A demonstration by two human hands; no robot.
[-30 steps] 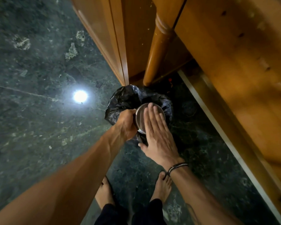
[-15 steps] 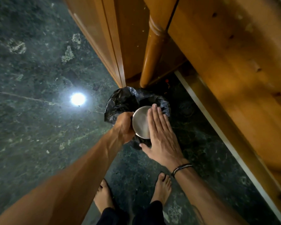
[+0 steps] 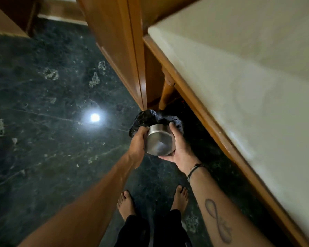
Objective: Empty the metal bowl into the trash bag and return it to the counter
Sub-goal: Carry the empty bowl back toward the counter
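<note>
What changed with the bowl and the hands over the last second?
The right hand went from lying flat on the metal bowl to cupping it from beneath. The bowl now shows its base to the camera. The left hand keeps its grip, above the trash bag.

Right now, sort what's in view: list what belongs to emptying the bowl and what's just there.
Part of the job:
metal bowl, upturned, base toward the camera
black trash bag
left hand and right hand, both holding the bowl
pale countertop

Just there:
wooden cabinet door
turned wooden leg
green marble floor
</note>
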